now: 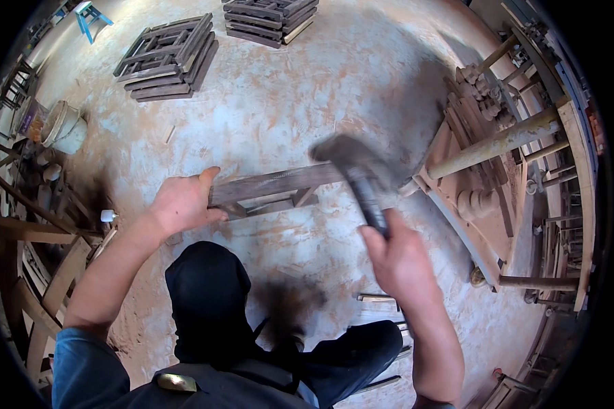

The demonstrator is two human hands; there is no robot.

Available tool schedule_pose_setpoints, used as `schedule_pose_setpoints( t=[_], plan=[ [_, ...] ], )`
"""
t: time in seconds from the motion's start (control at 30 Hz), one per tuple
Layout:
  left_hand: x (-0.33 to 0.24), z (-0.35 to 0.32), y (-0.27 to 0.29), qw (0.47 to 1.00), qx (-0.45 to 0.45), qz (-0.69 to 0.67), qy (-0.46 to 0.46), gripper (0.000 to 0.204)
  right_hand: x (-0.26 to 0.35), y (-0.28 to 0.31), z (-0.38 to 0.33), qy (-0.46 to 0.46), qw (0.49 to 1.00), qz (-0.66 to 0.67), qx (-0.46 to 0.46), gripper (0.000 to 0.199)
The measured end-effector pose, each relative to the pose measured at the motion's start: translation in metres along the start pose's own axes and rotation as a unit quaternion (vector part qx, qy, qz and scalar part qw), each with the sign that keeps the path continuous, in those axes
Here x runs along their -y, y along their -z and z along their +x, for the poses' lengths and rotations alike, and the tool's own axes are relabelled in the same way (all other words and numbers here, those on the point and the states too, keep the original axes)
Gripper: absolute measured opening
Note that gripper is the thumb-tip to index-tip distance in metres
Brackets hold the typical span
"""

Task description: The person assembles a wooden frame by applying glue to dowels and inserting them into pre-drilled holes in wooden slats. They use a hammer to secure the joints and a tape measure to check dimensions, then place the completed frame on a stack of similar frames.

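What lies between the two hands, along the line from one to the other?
In the head view, the wooden frame spans it: the left hand grips its left end, and the right hand raises a blurred hammer over its right end.

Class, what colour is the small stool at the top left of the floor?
The stool is blue, seen in the head view.

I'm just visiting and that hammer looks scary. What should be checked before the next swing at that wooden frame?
1. Left hand grips the wooden frame at its end: ok.
2. Right hand wrapped around the hammer handle: ok.
3. Left fingers away from the hammer head: ok, at the opposite end.
4. Hammer head position: cannot tell, blurred.
5. Frame braced on something solid: cannot tell.
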State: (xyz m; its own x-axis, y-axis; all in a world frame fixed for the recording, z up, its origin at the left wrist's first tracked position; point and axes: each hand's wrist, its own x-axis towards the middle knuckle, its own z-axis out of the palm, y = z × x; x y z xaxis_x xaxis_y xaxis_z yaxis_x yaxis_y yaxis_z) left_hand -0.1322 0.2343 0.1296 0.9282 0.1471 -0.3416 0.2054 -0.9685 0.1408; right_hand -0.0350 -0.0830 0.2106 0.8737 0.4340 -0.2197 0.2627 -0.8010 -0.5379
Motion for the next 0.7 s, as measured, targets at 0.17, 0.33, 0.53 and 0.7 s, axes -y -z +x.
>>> schedule_pose_setpoints(
  t=[0.17,0.33,0.53,0.7],
  plan=[
    [-0.009,-0.003,0.007,1.0,0.001,0.009,-0.009,0.08,0.001,0.015,0.005,-0.013,0.998,-0.039,0.04,0.034],
    [-0.001,0.0,0.004,1.0,-0.022,0.0,-0.006,0.082,-0.011,-0.003,-0.004,0.015,1.0,0.01,-0.001,0.036],
    [0.004,-0.001,0.006,0.994,-0.051,-0.07,-0.072,0.077,-0.017,-0.017,0.006,0.003,0.998,-0.059,0.02,0.039],
    [0.032,-0.006,0.002,0.993,-0.08,-0.049,-0.077,0.056,-0.002,-0.018,0.007,-0.006,0.999,-0.038,0.019,0.034]
  ],
)
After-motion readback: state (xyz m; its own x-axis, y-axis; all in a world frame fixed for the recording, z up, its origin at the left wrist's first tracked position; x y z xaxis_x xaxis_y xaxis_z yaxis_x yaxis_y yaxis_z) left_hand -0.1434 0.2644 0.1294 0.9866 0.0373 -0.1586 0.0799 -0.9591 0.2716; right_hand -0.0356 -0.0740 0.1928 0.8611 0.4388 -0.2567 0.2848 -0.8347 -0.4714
